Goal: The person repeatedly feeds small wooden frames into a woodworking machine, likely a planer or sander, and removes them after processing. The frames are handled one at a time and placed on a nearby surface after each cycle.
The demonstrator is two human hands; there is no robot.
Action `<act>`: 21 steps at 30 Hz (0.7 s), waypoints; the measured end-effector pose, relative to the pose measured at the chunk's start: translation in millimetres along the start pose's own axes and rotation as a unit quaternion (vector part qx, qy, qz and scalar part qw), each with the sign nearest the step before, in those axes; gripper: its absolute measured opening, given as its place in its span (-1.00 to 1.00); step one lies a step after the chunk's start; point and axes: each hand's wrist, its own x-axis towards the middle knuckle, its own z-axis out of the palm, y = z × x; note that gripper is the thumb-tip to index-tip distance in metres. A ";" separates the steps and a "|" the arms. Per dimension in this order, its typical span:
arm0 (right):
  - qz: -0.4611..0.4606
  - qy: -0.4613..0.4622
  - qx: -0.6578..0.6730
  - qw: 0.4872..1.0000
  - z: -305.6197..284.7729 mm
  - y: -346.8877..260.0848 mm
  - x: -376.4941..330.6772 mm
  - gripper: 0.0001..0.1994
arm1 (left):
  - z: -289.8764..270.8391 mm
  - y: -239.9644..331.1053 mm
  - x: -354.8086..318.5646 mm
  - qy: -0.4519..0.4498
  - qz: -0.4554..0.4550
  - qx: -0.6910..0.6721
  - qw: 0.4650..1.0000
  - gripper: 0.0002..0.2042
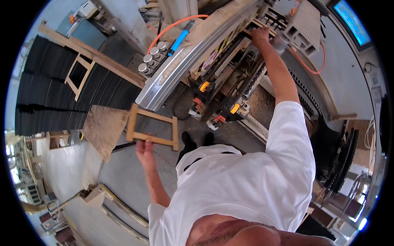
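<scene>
My left hand (146,155) is closed on the near rail of a small light-wood frame (159,141), holding it up left of my body above the grey floor. The frame has two side pieces joined by two crosspieces. My right arm stretches far forward into a machine (236,67) with dark rails. At its far end my right hand (260,37) is bent down among light wooden strips (261,23); its fingers look curled, and what they grip is too small to make out.
Another wooden frame (85,62) lies on stacked black strips (45,86) at the left. A brown board (104,125) sits beside my held frame. The machine has a metal beam (164,80), yellow knobs (204,86) and an orange hose (170,26). A screen (352,22) hangs far right.
</scene>
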 end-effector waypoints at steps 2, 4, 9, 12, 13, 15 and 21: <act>-0.012 0.086 0.059 0.994 -9.8 -4.1 -17.7 -0.72 | -23.6 41.4 2.4 0.025 0.064 -0.017 0.997 -0.68; -0.015 0.125 0.123 0.984 -25.9 -18.3 -45.4 -0.69 | -61.2 74.5 16.7 0.005 0.136 -0.003 0.991 -0.66; -0.124 0.231 0.451 0.853 -86.7 -78.8 -213.4 -0.79 | -153.4 150.0 72.6 -0.017 0.191 -0.115 0.975 -0.59; -0.179 0.234 0.575 0.763 -97.4 -135.6 -302.7 -0.81 | -201.3 186.3 133.7 -0.035 0.209 -0.168 0.963 -0.56; -0.217 0.170 0.620 0.735 -94.9 -157.6 -325.1 -0.79 | -222.5 199.6 153.3 -0.013 0.180 -0.180 0.967 -0.57; -0.227 0.081 0.629 0.739 -77.8 -197.0 -364.9 -0.77 | -265.3 202.5 208.6 -0.001 0.192 -0.019 0.981 -0.61; -0.135 -0.145 0.590 0.783 -45.7 -264.7 -436.2 -0.73 | -237.9 249.3 321.7 -0.014 0.086 -0.221 0.971 -0.66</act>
